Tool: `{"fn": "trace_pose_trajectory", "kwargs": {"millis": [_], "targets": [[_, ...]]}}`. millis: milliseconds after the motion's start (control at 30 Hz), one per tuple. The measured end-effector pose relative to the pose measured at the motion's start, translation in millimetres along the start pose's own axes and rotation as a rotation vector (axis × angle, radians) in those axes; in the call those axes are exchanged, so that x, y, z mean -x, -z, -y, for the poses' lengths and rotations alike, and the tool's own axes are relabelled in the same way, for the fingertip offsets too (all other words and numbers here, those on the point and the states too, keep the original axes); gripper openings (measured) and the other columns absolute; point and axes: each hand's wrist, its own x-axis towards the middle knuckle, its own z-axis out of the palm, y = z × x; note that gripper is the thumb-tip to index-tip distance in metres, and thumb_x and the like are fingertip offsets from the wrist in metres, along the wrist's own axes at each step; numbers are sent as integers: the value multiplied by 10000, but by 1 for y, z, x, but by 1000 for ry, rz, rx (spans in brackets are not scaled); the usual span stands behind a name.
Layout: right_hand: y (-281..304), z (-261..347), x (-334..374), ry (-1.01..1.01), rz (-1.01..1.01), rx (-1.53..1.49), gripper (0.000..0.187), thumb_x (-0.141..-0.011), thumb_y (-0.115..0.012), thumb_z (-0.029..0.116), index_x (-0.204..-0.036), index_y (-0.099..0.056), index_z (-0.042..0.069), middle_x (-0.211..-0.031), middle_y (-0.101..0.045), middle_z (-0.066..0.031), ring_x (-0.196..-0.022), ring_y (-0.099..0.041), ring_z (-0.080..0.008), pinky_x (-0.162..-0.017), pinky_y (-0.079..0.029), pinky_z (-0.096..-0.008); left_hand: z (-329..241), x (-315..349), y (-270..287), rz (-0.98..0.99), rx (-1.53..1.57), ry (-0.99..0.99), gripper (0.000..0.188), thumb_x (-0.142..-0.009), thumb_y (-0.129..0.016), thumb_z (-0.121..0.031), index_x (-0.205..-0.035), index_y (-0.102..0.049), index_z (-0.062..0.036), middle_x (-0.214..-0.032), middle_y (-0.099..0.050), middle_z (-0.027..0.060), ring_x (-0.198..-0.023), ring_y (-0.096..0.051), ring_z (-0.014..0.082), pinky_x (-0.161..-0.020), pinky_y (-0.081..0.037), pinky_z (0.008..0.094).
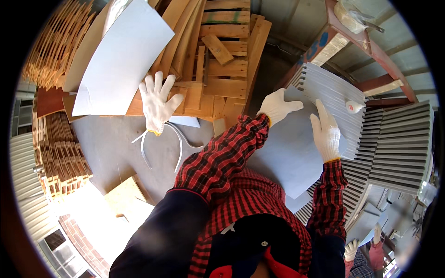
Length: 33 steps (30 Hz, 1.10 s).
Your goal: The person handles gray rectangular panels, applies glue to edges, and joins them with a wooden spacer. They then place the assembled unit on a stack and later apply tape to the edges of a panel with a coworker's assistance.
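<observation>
A smooth grey sheet lies in front of me, its far part resting on ridged grey panels. My left hand, in a white knitted glove, is at the sheet's far left edge; its thumb stretches right over the surface, and its other fingers are partly hidden. At the sheet's right side, my right hand, gloved alike, has its fingers extended and spread from the thumb. Whether either hand presses on the sheet, I cannot tell. Further left is another white glove, fingers spread, no arm visible, above curled white strips.
Wooden pallets and planks fill the far side, with a large white sheet leaning there. A small white bottle sits on the ridged panels. Stacked grey slats stand right. At lower right, a co-worker's gloved hands touch another sheet.
</observation>
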Motion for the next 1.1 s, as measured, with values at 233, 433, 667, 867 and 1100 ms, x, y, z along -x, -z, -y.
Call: {"fn": "trace_pose_trajectory", "kwargs": {"millis": [233,433,667,867,1100], "targets": [[14,-18,2,32,85,-15,417,-1018,-569,158,-1390,-588,-30,-1355,-646,-224,-1181,-650,-375,-1001,-510,-412,8,2,4,-14,-88,69,712,-761,-789,-505,-1213,-634,24,-1089,-716,205,-1014,-696,324,-895,-538,380],[1,0,-2,-15,67,41,419,-1018,-567,159,-1397,-586,-17,-1369,-638,-217,-1183,-648,-374,-1008,-509,-419,13,2,3,-26,-101,60,676,-766,-780,-497,-1185,-654,19,-1067,-720,202,-987,-697,329,-882,-540,393],[-11,9,4,143,-92,160,470,-963,-658,239,-1394,-569,74,-1427,-585,-158,-1328,-533,-374,-1123,-417,-511,11,0,-2,27,303,30,444,-860,-800,-262,-1168,-678,32,-1067,-744,112,-935,-708,167,-820,-573,319],[3,-11,40,-73,-220,183,477,-928,-680,257,-1363,-579,86,-1404,-603,-139,-1333,-529,-369,-1140,-395,-509,11,-12,-8,56,152,9,545,-872,-810,-324,-1237,-647,47,-1167,-722,131,-1049,-682,208,-938,-517,335],[11,37,54,-35,-155,0,278,-894,-725,154,-1141,-729,28,-1111,-744,-156,-1022,-703,-336,-909,-543,-431,14,-9,-1,27,20,49,567,-835,-833,-362,-1189,-667,48,-1087,-744,161,-1014,-702,226,-926,-524,347]]}}
